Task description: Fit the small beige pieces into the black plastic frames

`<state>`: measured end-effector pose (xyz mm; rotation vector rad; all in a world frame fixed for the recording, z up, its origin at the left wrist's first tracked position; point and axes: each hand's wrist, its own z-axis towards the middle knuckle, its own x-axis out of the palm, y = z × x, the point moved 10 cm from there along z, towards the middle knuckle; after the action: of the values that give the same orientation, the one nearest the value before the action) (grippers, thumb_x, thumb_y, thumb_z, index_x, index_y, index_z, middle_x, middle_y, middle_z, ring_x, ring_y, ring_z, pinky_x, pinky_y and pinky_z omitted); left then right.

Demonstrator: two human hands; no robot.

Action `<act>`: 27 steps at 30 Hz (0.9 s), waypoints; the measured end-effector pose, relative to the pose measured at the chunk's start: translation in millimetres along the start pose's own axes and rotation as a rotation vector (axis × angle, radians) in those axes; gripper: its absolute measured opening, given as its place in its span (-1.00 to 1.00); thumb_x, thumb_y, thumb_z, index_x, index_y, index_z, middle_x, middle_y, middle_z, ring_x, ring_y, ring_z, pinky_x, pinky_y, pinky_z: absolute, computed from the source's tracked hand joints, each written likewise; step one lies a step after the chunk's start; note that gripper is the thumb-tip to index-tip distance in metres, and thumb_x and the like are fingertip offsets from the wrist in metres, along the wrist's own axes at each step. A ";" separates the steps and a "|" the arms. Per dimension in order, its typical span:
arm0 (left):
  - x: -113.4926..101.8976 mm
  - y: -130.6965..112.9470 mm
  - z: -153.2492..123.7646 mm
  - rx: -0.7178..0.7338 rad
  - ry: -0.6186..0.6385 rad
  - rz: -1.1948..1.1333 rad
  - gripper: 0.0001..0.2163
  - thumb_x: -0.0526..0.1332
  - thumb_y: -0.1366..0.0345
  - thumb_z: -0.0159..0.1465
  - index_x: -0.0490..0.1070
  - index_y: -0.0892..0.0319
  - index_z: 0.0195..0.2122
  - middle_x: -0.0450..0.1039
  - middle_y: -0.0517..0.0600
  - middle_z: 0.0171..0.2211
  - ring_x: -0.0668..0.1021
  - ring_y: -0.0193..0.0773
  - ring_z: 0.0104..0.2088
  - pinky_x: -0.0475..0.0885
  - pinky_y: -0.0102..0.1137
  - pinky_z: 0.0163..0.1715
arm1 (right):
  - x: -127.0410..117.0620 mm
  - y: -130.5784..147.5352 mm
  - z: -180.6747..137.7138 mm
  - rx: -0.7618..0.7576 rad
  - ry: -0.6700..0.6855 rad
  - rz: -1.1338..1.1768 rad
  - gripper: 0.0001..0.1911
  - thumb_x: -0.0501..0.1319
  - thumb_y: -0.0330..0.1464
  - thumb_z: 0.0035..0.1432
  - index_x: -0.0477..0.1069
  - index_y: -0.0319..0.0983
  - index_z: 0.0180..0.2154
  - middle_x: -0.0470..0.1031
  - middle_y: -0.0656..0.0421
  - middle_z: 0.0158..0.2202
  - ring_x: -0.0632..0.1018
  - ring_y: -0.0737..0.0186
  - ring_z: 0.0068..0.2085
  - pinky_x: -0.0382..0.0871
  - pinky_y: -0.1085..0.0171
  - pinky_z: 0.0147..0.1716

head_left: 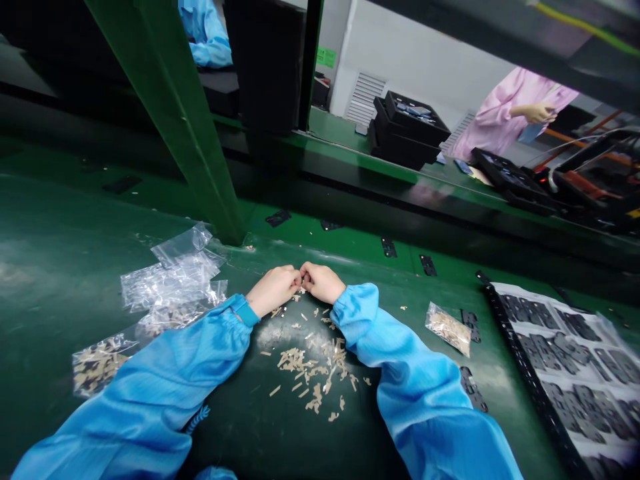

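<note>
My left hand [274,288] and my right hand [323,281] meet fingertip to fingertip above the green bench, both closed in a pinch on something too small to name. Below them lies a scatter of small tan strips [313,370]. Both arms wear blue sleeves. A small clear bag of tan pieces [448,327] lies right of my right arm. Left of my left arm sits a heap of clear plastic bags [173,280], and a bag of tan pieces [97,363] lies nearer me.
A black tray of dark parts [570,360] lies at the right. A green post [185,127] rises behind the bags. Small black parts [427,265] dot the bench. Stacked black trays [407,127] stand beyond. A person in pink [505,107] and one in blue [206,30] work farther back.
</note>
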<state>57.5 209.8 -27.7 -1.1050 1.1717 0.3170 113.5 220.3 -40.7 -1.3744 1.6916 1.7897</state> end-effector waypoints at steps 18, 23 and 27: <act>-36.7 -48.0 -7.6 0.022 0.010 -0.456 -0.80 0.07 0.17 0.20 0.38 0.17 -0.36 0.40 -0.08 -0.46 0.44 -0.31 -0.45 0.31 -0.44 -0.44 | -69.7 12.1 -47.8 -0.109 -0.197 0.587 -0.80 0.18 -0.42 -0.02 0.19 -0.22 -0.31 0.32 0.29 -0.47 0.38 0.41 -0.46 0.29 0.36 -0.39; -40.6 -70.3 -5.3 0.023 -0.005 -0.657 -0.77 0.06 0.15 0.20 0.31 0.20 -0.43 0.36 -0.09 -0.51 0.43 -0.35 -0.49 0.31 -0.48 -0.52 | -104.6 19.1 -74.5 -0.153 -0.352 0.701 -0.77 0.22 -0.42 -0.07 0.22 -0.21 -0.31 0.34 0.28 -0.48 0.39 0.37 -0.45 0.27 0.32 -0.39; -55.4 -82.3 1.5 0.042 -0.101 -0.721 -0.81 0.08 0.20 0.19 0.29 0.21 -0.47 0.33 -0.10 -0.54 0.40 -0.38 -0.51 0.30 -0.48 -0.49 | -131.2 11.1 -94.1 -0.150 -0.502 0.827 -0.73 0.26 -0.41 -0.10 0.21 -0.20 -0.33 0.35 0.29 -0.50 0.40 0.38 -0.47 0.26 0.32 -0.41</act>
<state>93.6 189.7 62.5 -1.3760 0.6263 -0.2089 207.6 181.7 85.2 -0.1567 1.9775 2.4346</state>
